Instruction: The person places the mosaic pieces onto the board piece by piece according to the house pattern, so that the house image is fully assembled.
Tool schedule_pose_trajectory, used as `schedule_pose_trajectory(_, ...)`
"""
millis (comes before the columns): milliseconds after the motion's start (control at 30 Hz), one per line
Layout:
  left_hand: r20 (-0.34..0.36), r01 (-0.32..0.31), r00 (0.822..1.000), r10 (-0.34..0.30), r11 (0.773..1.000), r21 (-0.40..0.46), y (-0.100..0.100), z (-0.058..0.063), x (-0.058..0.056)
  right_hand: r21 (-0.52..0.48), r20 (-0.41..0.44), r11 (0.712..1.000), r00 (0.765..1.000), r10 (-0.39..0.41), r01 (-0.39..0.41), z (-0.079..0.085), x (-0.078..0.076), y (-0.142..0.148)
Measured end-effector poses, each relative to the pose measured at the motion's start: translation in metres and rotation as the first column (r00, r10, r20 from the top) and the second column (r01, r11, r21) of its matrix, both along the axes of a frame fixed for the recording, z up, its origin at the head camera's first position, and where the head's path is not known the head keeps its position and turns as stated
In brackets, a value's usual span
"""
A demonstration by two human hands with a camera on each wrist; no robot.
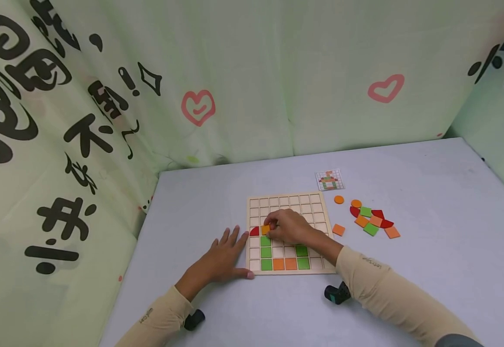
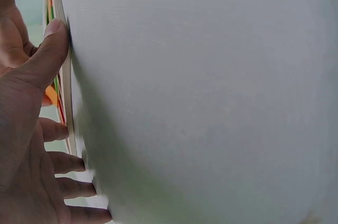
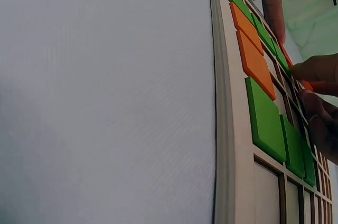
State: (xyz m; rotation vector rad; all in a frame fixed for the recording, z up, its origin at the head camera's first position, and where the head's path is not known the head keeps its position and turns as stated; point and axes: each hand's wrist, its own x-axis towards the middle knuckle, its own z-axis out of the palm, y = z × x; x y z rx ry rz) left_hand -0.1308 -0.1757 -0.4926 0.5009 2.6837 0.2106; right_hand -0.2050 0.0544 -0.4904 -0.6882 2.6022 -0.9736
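A wooden grid board point(image 1: 317, 265) lies on the table, with green, orange and red tiles set in some of its cells. My right hand point(image 1: 290, 226) pinches an orange square tile point(image 1: 265, 230) over a left-hand cell. This cell is between a red quarter-round tile point(image 1: 254, 231) and a column of green tiles point(image 1: 266, 252). My left hand point(image 1: 221, 260) has its fingers spread along the board's left edge, the thumb at the near corner. In the right wrist view the right fingertips point(image 3: 311, 71) partly hide the orange tile.
Right of the board lie a loose orange tile point(image 1: 338, 230), two orange discs point(image 1: 339, 199) and a cluster of red, green and orange tiles point(image 1: 371, 229). Behind the board is a small printed pattern card point(image 1: 330, 180). A printed curtain point(image 1: 252, 96) hangs along the table's back.
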Motion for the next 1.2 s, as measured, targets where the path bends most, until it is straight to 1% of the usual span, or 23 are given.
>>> schedule_pose_trajectory(100, 0.001, 0.0, 1.0, 0.0, 1.0, -0.006, 0.0005, 0.001, -0.0003, 0.017, -0.008, 1.0, 1.0, -0.003, 0.003, 0.001, -0.0003, -0.0014)
schedule_pose_trajectory(333, 0.009, 0.009, 1.0, -0.009, 1.0, 0.0, -0.0003, 0.0021, 0.0006, 0.051, 0.004, 0.999, 1.0, -0.015, 0.015, 0.0016, 0.0001, -0.0037)
schedule_pose_trajectory(533, 0.002, 0.01, 1.0, -0.01, 1.0, 0.001, -0.0006, 0.002, 0.0001, 0.05, 0.008, 0.999, 1.0, -0.011, 0.011, 0.0026, -0.0011, -0.0039)
schedule_pose_trajectory(1000, -0.003, 0.016, 1.0, -0.016, 1.0, 0.017, -0.0009, 0.002, 0.0001, 0.095, 0.004, 0.995, 1.0, 0.003, -0.003, 0.0058, -0.0045, -0.0054)
schedule_pose_trajectory(1200, -0.006, 0.017, 1.0, -0.017, 1.0, 0.018, -0.0013, 0.0014, 0.0001, 0.097, 0.004, 0.995, 1.0, 0.006, -0.006, 0.0075, -0.0051, -0.0042)
